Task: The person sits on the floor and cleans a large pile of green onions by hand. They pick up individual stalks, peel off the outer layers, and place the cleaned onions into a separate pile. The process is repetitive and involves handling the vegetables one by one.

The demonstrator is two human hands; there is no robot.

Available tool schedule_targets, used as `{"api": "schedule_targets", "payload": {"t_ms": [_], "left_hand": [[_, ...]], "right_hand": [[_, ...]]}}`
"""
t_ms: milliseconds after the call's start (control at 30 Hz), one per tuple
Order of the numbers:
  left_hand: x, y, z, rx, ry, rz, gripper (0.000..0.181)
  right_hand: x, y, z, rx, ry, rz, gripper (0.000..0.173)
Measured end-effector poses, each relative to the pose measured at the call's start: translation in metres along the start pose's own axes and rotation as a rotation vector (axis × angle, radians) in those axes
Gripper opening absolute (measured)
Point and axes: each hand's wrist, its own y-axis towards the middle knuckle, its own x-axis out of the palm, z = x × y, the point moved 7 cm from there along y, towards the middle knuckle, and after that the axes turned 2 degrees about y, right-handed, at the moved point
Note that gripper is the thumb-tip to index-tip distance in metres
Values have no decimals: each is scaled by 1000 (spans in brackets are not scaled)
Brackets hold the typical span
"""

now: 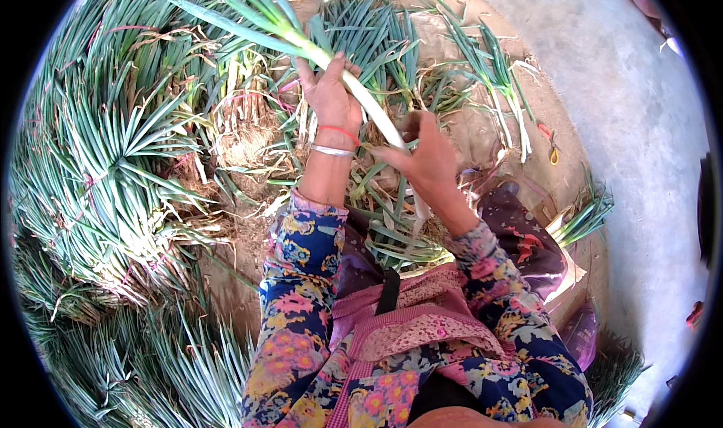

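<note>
A large green onion [370,101] slants across the upper middle, its green leaves towards the upper left and its white stalk towards my right hand. My left hand [333,92] holds it around the upper stalk, palm up; a red cord and a silver-coloured bangle circle that wrist. At the lower stalk is my right hand [426,154], blurred, its thumb and fingers spread beside the white part; whether it touches the stalk is unclear. The root end is hidden near this hand. Loose peeled leaves [395,241] lie below, between my legs.
Tied bundles of green onions [107,168] are heaped along the left side, with more [367,38] ahead. Several separate green onions [502,83] lie at upper right, near scissors with orange and yellow handles [551,143]. A small bunch [584,219] sits right of my knee, beside the concrete floor [638,117].
</note>
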Motion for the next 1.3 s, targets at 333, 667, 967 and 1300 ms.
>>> {"api": "schedule_targets", "payload": {"t_ms": [333, 667, 967, 1300], "left_hand": [[-8, 2, 22, -16, -98, -60, 63], [-15, 3, 38, 59, -49, -66, 51], [-1, -6, 30, -62, -127, -147, 13], [8, -9, 3, -201, -227, -206, 20]], "right_hand": [[33, 5, 24, 246, 603, -86, 14], [5, -41, 9, 217, 885, -55, 9], [-19, -84, 32, -10, 152, -119, 38], [8, -45, 37, 272, 564, 0, 20]]}}
